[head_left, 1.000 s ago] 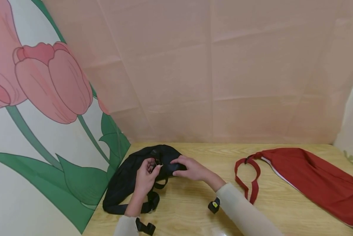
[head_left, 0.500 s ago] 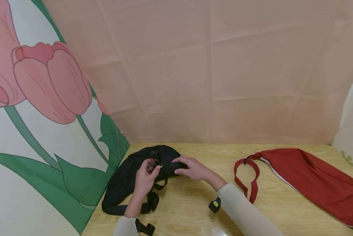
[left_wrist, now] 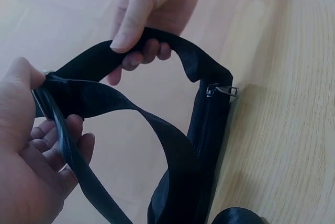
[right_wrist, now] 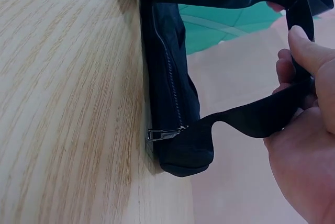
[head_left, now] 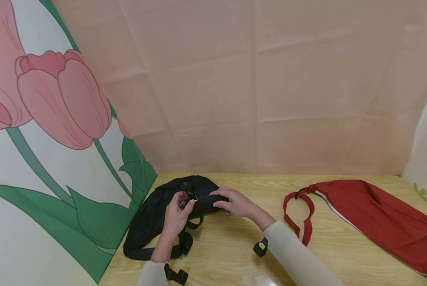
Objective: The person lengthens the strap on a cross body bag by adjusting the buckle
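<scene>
A black waist bag (head_left: 152, 214) lies at the left of the table in the head view. My left hand (head_left: 177, 212) pinches the strap at its metal-edged buckle (head_left: 193, 198). Further along the same strap (left_wrist: 97, 62), my right hand (head_left: 236, 203) holds the webbing between thumb and curled fingers, clear in the right wrist view. The strap arches above the bag between both hands. A metal zipper pull (right_wrist: 163, 134) sits at one end of the bag's zip (right_wrist: 170, 72). Part of the buckle is hidden behind my left fingers.
A red bag (head_left: 377, 222) with a looped red strap (head_left: 308, 228) lies on the right of the wooden table (head_left: 227, 254). A pink covering (head_left: 256, 87) stands behind, and a tulip-printed panel (head_left: 67, 103) borders the left side.
My right hand has shifted slightly to the right along the strap, drawing it away from my left hand. My left hand stays in nearly the same place on the buckle.
</scene>
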A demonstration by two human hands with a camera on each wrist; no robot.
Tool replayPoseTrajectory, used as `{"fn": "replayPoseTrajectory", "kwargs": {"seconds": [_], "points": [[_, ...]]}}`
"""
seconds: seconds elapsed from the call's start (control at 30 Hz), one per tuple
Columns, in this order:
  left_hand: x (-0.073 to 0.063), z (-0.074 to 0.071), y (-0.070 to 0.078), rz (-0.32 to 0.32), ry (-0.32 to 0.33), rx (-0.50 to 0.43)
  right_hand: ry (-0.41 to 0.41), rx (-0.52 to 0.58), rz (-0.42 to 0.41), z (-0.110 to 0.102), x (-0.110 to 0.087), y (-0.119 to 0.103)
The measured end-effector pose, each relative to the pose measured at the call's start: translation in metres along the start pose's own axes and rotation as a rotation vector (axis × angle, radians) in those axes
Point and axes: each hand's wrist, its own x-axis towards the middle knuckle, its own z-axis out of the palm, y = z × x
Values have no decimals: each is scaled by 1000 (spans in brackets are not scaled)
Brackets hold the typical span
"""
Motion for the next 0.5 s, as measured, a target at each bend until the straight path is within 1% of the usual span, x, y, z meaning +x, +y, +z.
{"fn": "replayPoseTrajectory", "kwargs": {"seconds": [0.13,0.3,0.37,0.5], "points": [[0,-1,0,2,9,-4,15,-10,20,-1,0,3],[1,-4,-1,-14,9,-17,26,-18,58,-3,-2,7],[0,-4,-1,-21,0,-23,19,-1,54,-4,-3,7],[0,-4,1,-4,-8,-32,8,14,33,-6,-3,6]]}}
